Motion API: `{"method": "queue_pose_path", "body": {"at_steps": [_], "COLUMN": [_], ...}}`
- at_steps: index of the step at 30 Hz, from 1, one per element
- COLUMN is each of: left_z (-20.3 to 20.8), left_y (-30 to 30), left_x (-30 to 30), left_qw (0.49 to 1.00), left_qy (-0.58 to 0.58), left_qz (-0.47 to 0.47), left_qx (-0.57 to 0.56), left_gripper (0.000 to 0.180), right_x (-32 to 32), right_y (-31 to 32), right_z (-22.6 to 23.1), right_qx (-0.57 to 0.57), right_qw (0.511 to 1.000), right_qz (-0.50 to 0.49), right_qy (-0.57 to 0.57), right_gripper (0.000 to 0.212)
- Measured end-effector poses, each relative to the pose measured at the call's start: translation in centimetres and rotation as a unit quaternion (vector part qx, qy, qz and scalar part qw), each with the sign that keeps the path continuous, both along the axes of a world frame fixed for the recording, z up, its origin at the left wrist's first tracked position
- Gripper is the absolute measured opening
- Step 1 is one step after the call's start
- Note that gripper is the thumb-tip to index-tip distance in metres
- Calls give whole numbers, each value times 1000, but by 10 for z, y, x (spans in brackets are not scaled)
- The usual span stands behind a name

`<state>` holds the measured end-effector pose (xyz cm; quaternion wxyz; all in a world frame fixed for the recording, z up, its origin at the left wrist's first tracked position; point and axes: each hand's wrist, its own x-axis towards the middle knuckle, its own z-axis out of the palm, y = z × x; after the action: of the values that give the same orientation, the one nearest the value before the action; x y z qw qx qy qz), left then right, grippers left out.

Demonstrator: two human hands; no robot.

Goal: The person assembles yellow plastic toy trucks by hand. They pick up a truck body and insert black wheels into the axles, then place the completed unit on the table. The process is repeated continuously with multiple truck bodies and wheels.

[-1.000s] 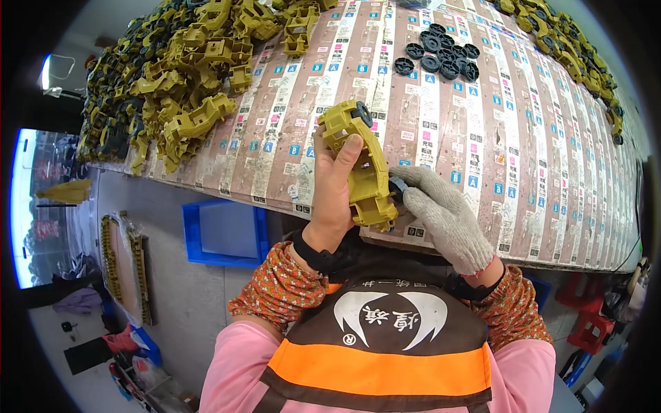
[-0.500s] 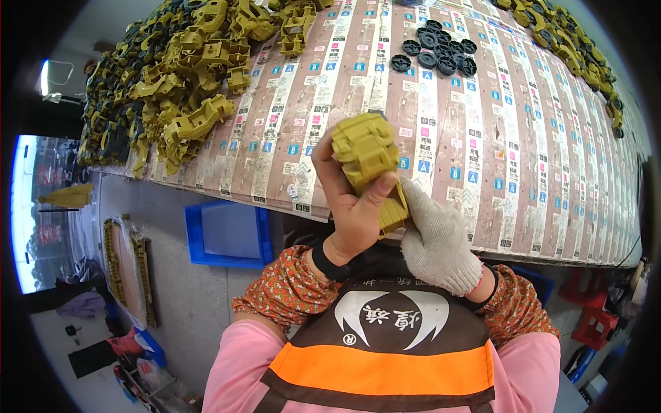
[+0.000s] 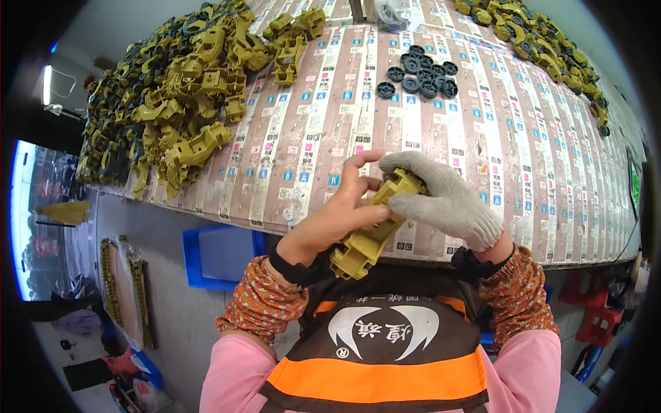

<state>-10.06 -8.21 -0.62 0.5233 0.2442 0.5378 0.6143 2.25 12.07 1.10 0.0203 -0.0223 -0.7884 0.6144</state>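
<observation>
In front of my apron, just over the table's near edge, a yellow plastic toy vehicle body is tilted with its hollow, ribbed side toward me. My left hand, bare, is closed on its left side, with the thumb across it and the index finger raised. In a grey-white knit glove, my right hand grips the upper end, its fingers over the far side and thumb in front. My fingers partly hide the middle of the body. Farther back on the table lies a cluster of black toy wheels.
A large heap of yellow vehicle bodies covers the table's left side. More yellow-and-black toy vehicles line the far right. A clear plastic bag lies at the back. Below the table's left edge is a blue bin; red stools stand at right.
The toy vehicle body has been turned over, from its outer shell to its hollow side. My gloved hand has moved up to its upper end. The view has shifted slightly.
</observation>
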Motion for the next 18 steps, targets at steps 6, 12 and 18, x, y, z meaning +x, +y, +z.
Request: {"method": "queue_pose_path", "body": {"at_steps": [6,12,18], "left_z": [-18,-25,-19], "left_y": [-19,7,1], "left_x": [-16,-10,-16], "left_qw": [924,944,936], "left_qy": [-272,-58,-163], "left_qz": [54,271,284], "left_qx": [264,178,129], "left_gripper": [87,73,52], "right_x": [1,-5,-69], "right_y": [10,-6,112], "right_z": [-3,9,-19], "right_qx": [-308,-132,468], "right_qw": [924,970,853], "right_qz": [-190,-44,-226], "right_qy": [-122,-199,50], "right_gripper": [51,46,29]}}
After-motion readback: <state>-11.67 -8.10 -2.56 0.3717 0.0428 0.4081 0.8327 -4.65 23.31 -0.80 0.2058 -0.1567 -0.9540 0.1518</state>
